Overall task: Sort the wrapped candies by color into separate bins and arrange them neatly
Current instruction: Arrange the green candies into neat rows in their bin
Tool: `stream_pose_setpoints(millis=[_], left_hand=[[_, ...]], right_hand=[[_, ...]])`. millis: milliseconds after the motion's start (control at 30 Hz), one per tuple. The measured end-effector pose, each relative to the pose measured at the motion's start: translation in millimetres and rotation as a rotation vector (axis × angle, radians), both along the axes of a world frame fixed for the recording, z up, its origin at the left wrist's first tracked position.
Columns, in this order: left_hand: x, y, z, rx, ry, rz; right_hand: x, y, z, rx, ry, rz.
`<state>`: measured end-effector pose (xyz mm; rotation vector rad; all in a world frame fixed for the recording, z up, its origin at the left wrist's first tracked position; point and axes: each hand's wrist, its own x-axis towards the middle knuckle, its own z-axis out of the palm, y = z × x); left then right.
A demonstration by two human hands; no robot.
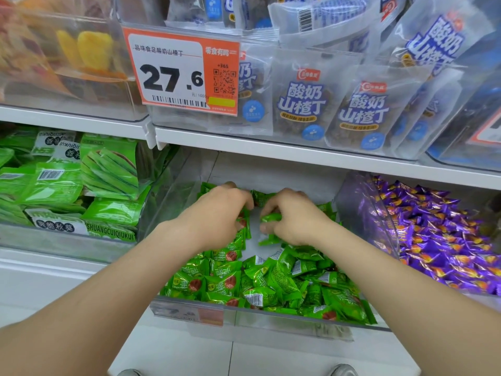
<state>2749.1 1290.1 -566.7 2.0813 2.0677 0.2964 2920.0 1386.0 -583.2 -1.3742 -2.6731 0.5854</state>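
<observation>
Middle clear bin (271, 320) held green candies (273, 280), right bin (360, 210) held purple candies (447, 240); right hand (294, 222) pinched a green candy (271, 217) at the far end, left hand (219, 213) had curled fingers buried there, grip unclear.

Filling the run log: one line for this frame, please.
left hand: on green candies, grip unclear | right hand: pinches green candy | middle bin: green candies | right bin: purple candies

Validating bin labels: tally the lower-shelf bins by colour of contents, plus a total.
Green: 2, packet bin, green candy bin (right hand pinches a green candy there)
Purple: 1, purple candy bin
Total: 3
</observation>
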Motion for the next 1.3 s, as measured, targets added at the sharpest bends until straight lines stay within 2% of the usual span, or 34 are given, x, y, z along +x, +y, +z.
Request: stream_pose_setpoints(millis=[67, 133, 200, 267, 367, 467, 600, 700, 767, 833, 900, 1067, 1300], left_hand=[[1.2, -2.2, 4.6, 0.055, -0.103, -0.011], [4.4, -4.8, 8.6, 0.108, -0.185, -0.051], [8.0, -5.8, 11.6, 0.203, -0.231, -0.071], [7.5, -5.8, 14.7, 0.262, -0.294, -0.048], [2.4, -7.0, 16.8, 0.241, -0.281, -0.022], [0.4, -10.0, 16.1, 0.249, -0.220, 0.053], [4.4, -13.3, 17.9, 0.117, -0.323, 0.088], [6.2, -12.1, 16.0, 0.053, -0.307, 0.096], [3.6, -11.5, 10.2, 0.032, -0.193, 0.151], [0.7, -10.7, 3.5, 0.032, 0.013, 0.187], [1.5, -10.1, 0.8, -0.008, 0.130, 0.157], [5.1, -7.7, -5.3, -0.106, 0.213, 0.090], [4.9, -4.9, -11.8, -0.212, 0.277, 0.013]], right_hand=[[2.7, 1.6, 4.1, -0.112, 0.286, -0.163], [5.4, -3.6, 9.1, -0.382, 0.530, -0.281], [8.0, -12.3, 15.6, -0.702, 0.670, -0.320], [9.6, -19.8, 21.3, -0.932, 0.792, -0.331], [9.8, -25.0, 30.4, -0.988, 0.835, -0.354], [13.0, -26.3, 39.1, -0.886, 0.727, -0.389], [24.8, -26.4, 44.2, -0.503, 0.562, -0.085], [24.9, -19.8, 32.5, -0.411, 0.535, -0.033], [21.1, -9.0, 21.6, -0.314, 0.483, -0.132], [18.5, 3.4, 12.7, -0.057, 0.302, -0.245], [13.5, 8.7, 7.6, 0.096, 0.115, -0.242], [-12.4, 15.6, -6.1, 0.085, -0.065, -0.153], [-29.3, 19.2, -16.1, 0.287, -0.137, -0.060]])
